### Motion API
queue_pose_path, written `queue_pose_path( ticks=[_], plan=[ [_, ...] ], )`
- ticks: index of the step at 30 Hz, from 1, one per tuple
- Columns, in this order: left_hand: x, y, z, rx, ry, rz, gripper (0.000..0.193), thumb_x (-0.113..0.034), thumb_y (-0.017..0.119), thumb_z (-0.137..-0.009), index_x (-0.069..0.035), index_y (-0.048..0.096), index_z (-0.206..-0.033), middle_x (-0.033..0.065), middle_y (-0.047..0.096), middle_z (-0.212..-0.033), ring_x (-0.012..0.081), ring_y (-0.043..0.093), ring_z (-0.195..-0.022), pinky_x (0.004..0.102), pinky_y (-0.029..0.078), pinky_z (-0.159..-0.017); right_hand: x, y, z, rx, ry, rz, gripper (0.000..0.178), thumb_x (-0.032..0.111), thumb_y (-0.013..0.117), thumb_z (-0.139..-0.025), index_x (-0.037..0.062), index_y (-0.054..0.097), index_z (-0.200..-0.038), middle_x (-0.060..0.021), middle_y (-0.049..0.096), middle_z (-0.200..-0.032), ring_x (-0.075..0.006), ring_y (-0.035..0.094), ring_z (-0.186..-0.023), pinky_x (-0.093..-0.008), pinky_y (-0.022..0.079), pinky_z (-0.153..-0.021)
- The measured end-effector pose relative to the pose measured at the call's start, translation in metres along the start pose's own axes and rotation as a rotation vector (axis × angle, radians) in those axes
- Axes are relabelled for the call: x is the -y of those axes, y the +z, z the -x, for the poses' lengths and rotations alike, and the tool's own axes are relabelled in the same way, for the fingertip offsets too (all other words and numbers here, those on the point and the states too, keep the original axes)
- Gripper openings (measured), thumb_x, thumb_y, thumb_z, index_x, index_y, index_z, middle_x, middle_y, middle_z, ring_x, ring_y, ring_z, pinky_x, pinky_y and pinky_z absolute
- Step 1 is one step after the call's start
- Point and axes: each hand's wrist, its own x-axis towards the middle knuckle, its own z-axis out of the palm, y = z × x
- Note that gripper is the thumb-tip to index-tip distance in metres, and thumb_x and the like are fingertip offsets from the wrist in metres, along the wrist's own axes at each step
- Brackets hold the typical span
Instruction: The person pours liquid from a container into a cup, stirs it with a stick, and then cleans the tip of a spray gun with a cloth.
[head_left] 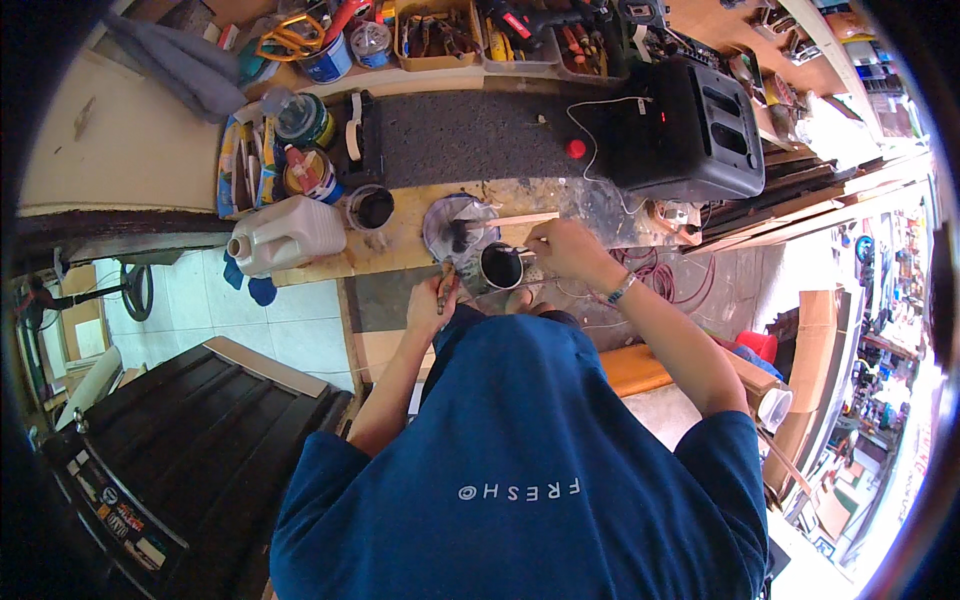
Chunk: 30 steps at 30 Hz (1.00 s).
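Observation:
A cup of dark liquid (502,268) is in front of me at the workbench's near edge. My right hand (565,250) is closed in a pinch at its right rim, on a thin pale stick-like piece that reaches over the opening. My left hand (432,305), left of the cup, is wrapped round a narrow brownish thing, its kind unclear. Behind the cup, a round stained lid (437,218) lies on the bench. Across it rests a brush (462,238) with dark bristles, its flat wooden handle (520,220) pointing right.
A smaller dark pot (370,208) and a white jug (290,238) stand left on the bench (590,205). A black speaker-like box (690,130) with a white cable and a red cap (575,149) are at the back right. Tool trays (437,62) line the back; a red hose (655,280) is coiled below.

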Motion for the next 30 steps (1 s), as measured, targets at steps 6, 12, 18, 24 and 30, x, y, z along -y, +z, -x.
queue_pose_path(
  ticks=[6, 12, 18, 24, 30],
  plan=[
    [-0.003, -0.005, -0.003, -0.019, 0.002, -0.024, 0.042, -0.039, 0.065, -0.089, 0.001, 0.065, -0.077, 0.0282, 0.064, -0.073, 0.0479, 0.065, -0.075, 0.0534, 0.051, -0.067, 0.006, -0.001, 0.028, 0.177, -0.076, -0.239, 0.027, 0.018, 0.062, -0.086, 0.0085, 0.073, -0.109, -0.0213, 0.071, -0.086, -0.0351, 0.071, -0.084, -0.0467, 0.055, -0.079],
    [-0.008, -0.01, -0.008, 0.016, -0.001, 0.017, 0.039, -0.036, 0.066, -0.089, 0.001, 0.066, -0.079, 0.0273, 0.064, -0.072, 0.047, 0.065, -0.073, 0.0512, 0.051, -0.065, 0.008, -0.025, 0.032, -0.106, -0.523, 0.694, 0.029, 0.018, 0.063, -0.083, 0.0074, 0.066, -0.11, -0.0089, 0.067, -0.095, -0.0244, 0.068, -0.092, -0.0389, 0.057, -0.073],
    [-0.004, -0.01, -0.007, 0.021, -0.032, 0.035, 0.038, -0.037, 0.065, -0.092, 0.0, 0.07, -0.09, 0.0264, 0.064, -0.072, 0.0444, 0.067, -0.073, 0.0452, 0.05, -0.064, 0.012, -0.037, 0.029, -0.032, -0.503, 0.759, 0.036, 0.021, 0.066, -0.081, 0.008, 0.064, -0.114, -0.0085, 0.064, -0.102, -0.0256, 0.068, -0.095, -0.038, 0.057, -0.071],
    [-0.015, -0.009, -0.006, 0.043, -0.042, 0.047, 0.035, -0.032, 0.067, -0.089, 0.001, 0.064, -0.077, 0.0252, 0.063, -0.069, 0.0466, 0.065, -0.073, 0.05, 0.05, -0.064, 0.022, -0.013, 0.038, 0.154, -0.435, 0.358, 0.025, 0.02, 0.069, -0.079, 0.0078, 0.069, -0.1, -0.0134, 0.071, -0.085, -0.0287, 0.073, -0.081, -0.041, 0.059, -0.066],
    [-0.021, -0.01, -0.004, 0.015, -0.025, 0.084, 0.034, -0.032, 0.067, -0.089, 0.0, 0.064, -0.077, 0.0254, 0.063, -0.071, 0.0466, 0.065, -0.072, 0.0496, 0.05, -0.063, 0.016, 0.006, 0.02, 0.187, -0.328, 0.55, 0.032, 0.022, 0.079, -0.068, 0.008, 0.068, -0.095, -0.0119, 0.069, -0.08, -0.0304, 0.072, -0.079, -0.0422, 0.057, -0.066]
  ],
)
